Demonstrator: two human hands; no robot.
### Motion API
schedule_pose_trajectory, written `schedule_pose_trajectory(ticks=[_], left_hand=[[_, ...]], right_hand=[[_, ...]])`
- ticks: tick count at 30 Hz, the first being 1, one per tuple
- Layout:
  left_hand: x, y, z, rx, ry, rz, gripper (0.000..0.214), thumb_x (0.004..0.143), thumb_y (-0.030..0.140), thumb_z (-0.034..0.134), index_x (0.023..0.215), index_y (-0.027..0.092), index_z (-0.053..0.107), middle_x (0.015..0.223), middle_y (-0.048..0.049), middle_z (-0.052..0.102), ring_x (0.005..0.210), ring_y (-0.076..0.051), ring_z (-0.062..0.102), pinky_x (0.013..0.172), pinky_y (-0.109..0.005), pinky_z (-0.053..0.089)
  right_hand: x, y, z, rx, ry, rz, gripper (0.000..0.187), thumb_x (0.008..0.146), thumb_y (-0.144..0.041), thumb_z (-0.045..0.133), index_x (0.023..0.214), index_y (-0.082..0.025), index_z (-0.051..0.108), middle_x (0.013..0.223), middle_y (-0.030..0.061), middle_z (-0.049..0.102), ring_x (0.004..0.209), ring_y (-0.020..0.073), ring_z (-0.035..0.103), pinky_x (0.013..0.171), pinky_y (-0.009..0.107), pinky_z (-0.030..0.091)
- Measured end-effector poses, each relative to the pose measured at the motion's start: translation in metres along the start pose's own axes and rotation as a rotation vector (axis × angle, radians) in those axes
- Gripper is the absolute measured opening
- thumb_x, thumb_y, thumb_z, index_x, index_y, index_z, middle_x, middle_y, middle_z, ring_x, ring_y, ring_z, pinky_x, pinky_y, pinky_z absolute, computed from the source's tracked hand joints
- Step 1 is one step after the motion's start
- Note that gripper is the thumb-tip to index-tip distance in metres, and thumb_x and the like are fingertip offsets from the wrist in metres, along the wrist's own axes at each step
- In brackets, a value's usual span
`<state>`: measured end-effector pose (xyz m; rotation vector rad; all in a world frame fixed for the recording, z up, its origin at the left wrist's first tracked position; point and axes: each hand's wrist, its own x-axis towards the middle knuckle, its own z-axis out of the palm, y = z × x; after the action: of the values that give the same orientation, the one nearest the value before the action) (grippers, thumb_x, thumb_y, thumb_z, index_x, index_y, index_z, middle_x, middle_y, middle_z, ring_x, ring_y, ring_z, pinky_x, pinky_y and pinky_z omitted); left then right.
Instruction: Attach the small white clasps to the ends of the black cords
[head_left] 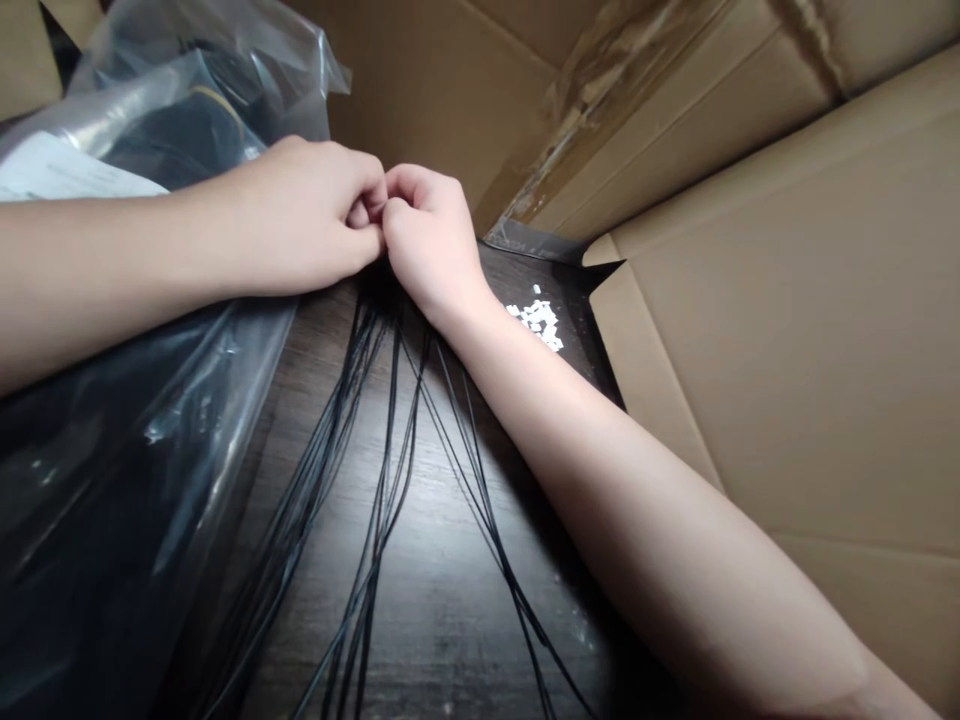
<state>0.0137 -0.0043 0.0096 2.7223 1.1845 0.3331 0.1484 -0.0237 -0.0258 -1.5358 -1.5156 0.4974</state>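
Observation:
My left hand (315,215) and my right hand (433,240) meet at the far end of the dark table, fingertips pressed together in a pinch. Whatever lies between the fingers is hidden by the knuckles. Several thin black wires (388,460) emerge below the hands and fan out in loose bunches toward me over the tabletop. Their far ends disappear under my hands. Just past my right wrist lies a small pile of little white pieces (537,322), partly covered by the forearm.
A clear plastic bag (202,400) with dark contents lies along the left, under my left forearm, with a white paper (67,170) on it. Cardboard (795,300) walls in the back and right of the wood-grain table (442,620).

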Motion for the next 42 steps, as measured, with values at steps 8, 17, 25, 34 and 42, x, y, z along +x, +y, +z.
schedule_pose_trajectory(ticks=[8,17,25,34,42], left_hand=[[-0.001,0.001,-0.002,-0.059,-0.029,-0.018,0.034,0.082,0.03,0.04,0.099,0.015,0.065,0.098,-0.006,0.069,0.094,-0.02,0.064,0.091,-0.032,0.046],[0.003,0.001,0.001,-0.058,-0.05,-0.095,0.035,0.081,0.029,0.039,0.101,0.013,0.063,0.091,0.0053,0.058,0.107,-0.02,0.063,0.099,-0.045,0.045],[0.003,0.0,0.003,-0.04,0.017,-0.036,0.02,0.083,0.023,0.05,0.094,0.015,0.065,0.078,0.001,0.057,0.096,-0.024,0.067,0.094,-0.04,0.05],[0.004,0.007,0.001,0.024,0.008,-0.087,0.022,0.082,0.023,0.051,0.096,0.016,0.066,0.075,0.0025,0.051,0.093,-0.022,0.065,0.094,-0.041,0.05],[0.005,0.013,-0.002,0.067,-0.03,-0.146,0.02,0.083,0.023,0.049,0.094,0.016,0.064,0.076,0.0021,0.052,0.095,-0.023,0.065,0.093,-0.04,0.05]], right_hand=[[0.0,0.004,0.003,-0.034,0.004,-0.039,0.024,0.08,-0.009,0.038,0.07,-0.019,0.057,0.071,-0.0017,0.061,0.083,0.015,0.06,0.083,0.029,0.047],[0.005,0.012,0.004,-0.005,-0.004,-0.083,0.023,0.082,-0.011,0.038,0.071,-0.017,0.057,0.07,-0.0024,0.058,0.081,0.0141,0.06,0.082,0.028,0.046],[0.0,-0.002,0.002,0.0,0.026,0.015,0.023,0.076,-0.003,0.044,0.064,-0.02,0.055,0.071,-0.0007,0.063,0.076,0.0129,0.055,0.072,0.024,0.042],[0.004,-0.001,0.001,-0.061,0.01,0.024,0.022,0.081,-0.008,0.049,0.063,-0.022,0.05,0.073,-0.0007,0.061,0.08,0.0157,0.059,0.068,0.025,0.042],[0.006,0.004,0.003,-0.007,0.032,-0.018,0.019,0.076,-0.012,0.05,0.061,-0.023,0.05,0.07,-0.0017,0.059,0.075,0.0148,0.058,0.069,0.026,0.041]])
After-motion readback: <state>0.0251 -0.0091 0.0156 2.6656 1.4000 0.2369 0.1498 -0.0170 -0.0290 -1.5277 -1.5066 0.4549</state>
